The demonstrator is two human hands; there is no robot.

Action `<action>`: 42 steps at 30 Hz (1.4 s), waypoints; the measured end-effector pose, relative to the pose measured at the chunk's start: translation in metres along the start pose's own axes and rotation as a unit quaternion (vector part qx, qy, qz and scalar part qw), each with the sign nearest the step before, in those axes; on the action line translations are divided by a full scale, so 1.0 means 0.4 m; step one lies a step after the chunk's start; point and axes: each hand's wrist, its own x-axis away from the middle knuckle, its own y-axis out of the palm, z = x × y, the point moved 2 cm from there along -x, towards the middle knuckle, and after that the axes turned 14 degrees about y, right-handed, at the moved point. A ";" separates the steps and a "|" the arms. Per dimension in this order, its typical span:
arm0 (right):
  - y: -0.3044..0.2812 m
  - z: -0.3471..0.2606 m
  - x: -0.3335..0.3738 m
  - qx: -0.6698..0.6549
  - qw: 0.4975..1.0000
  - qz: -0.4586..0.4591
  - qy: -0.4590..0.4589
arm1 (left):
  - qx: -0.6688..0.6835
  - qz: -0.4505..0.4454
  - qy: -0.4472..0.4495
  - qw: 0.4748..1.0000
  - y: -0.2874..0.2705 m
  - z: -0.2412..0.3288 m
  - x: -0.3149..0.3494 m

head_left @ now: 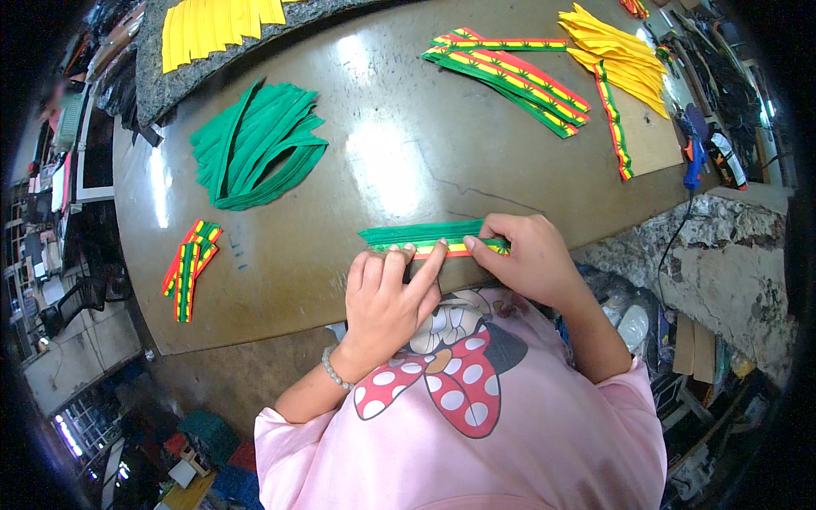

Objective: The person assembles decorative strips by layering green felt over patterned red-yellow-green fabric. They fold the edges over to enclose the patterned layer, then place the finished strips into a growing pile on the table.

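A flat green fabric strip (416, 232) lies crosswise near the table's front edge. Along its near side runs a striped ribbon (457, 248) in green, yellow and red. My left hand (388, 287) rests its fingertips on the ribbon, index finger stretched out and fingers apart. At the right end my right hand (529, 255) pinches the strip and ribbon between thumb and fingers. The thumb lies on top; the fingers partly hide that end.
Green strips (255, 149) are heaped at left, above a few short striped pieces (189, 270). Striped ribbons (510, 81) and yellow strips (616, 55) lie at far right, near a blue glue gun (693, 161). More yellow strips (217, 30) sit on a grey slab (166, 89).
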 end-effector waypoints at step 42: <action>-0.011 0.044 0.019 -0.054 0.997 0.059 -0.015 | 0.075 0.008 0.026 0.997 0.022 0.019 -0.027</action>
